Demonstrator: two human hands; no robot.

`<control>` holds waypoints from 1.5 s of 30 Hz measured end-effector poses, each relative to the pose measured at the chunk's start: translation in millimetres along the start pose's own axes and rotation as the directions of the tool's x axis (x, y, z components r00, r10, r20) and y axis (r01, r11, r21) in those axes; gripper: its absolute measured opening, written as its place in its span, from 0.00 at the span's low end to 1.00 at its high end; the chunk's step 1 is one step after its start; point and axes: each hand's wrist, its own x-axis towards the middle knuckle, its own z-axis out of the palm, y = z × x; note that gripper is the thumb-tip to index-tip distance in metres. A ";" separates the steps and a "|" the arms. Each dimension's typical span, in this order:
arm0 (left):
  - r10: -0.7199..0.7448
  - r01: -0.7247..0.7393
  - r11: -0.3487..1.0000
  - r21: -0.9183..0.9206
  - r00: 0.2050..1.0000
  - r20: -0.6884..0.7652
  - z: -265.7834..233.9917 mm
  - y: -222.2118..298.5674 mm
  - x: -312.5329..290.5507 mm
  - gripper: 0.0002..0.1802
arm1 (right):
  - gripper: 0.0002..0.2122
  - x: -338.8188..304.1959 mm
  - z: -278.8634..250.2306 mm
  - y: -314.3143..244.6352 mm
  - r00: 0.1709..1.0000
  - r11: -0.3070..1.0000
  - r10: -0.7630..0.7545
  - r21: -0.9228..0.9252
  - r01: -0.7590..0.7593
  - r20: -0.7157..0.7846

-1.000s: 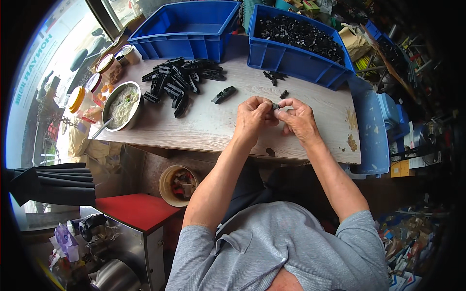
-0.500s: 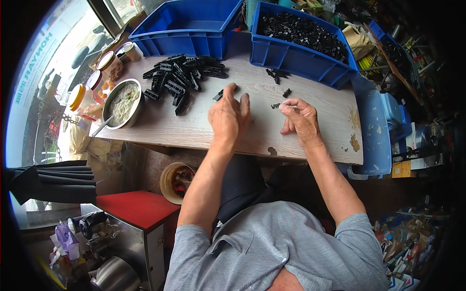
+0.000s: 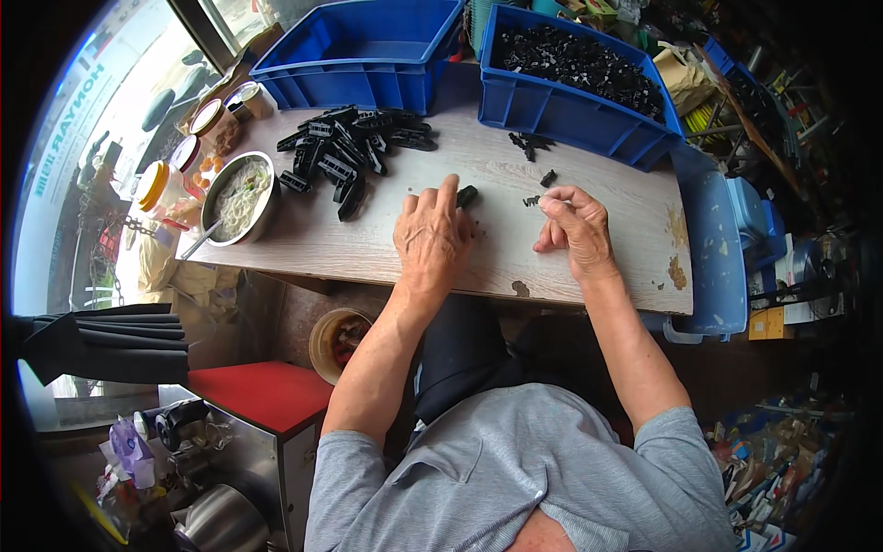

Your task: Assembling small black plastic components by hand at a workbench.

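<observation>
My left hand (image 3: 429, 237) is palm down over the table, its fingers bent round a black plastic piece (image 3: 467, 196) whose end shows between thumb and forefinger. Most of that piece is hidden under the hand. To the right, thumb and fingertips of my right hand (image 3: 581, 232) pinch a small toothed black part (image 3: 532, 201) just above the tabletop. A pile of long black plastic housings (image 3: 338, 156) lies to the left beyond my left hand. Past my right hand are a single small black part (image 3: 548, 178) and a little cluster of such parts (image 3: 529, 144).
At the back stand a blue crate (image 3: 359, 81) and another blue crate (image 3: 570, 124) filled with small black parts. A noodle bowl (image 3: 269, 204) with a spoon sits on the table's (image 3: 368, 248) left, beside several jars (image 3: 154, 189). A bucket (image 3: 322, 354) is below the front edge.
My left hand has turned palm down, and the black piece now shows on its right side instead of its left. My right hand keeps its pinch, nearly unmoved.
</observation>
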 end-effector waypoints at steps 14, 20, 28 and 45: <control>-0.261 0.476 0.037 -0.879 0.854 0.451 12.1 51.6 -10.2 0.10 | 0.06 -7.9 10.0 1.8 0.994 0.985 -0.047 0.170 0.029 0.100; -0.190 0.559 0.069 -0.826 0.820 0.539 17.4 50.0 -7.9 0.12 | 0.05 -6.0 4.3 0.0 0.992 0.996 -0.024 0.088 0.013 0.125; -0.228 0.596 0.041 -0.802 0.787 0.573 13.8 49.5 -2.0 0.11 | 0.06 -2.9 1.1 1.8 0.987 0.996 0.017 0.084 -0.031 0.161; -0.374 0.537 -0.074 -0.840 0.766 0.523 10.3 53.5 -7.4 0.07 | 0.17 -5.5 12.1 -2.0 0.970 0.977 0.161 -0.166 -0.131 0.184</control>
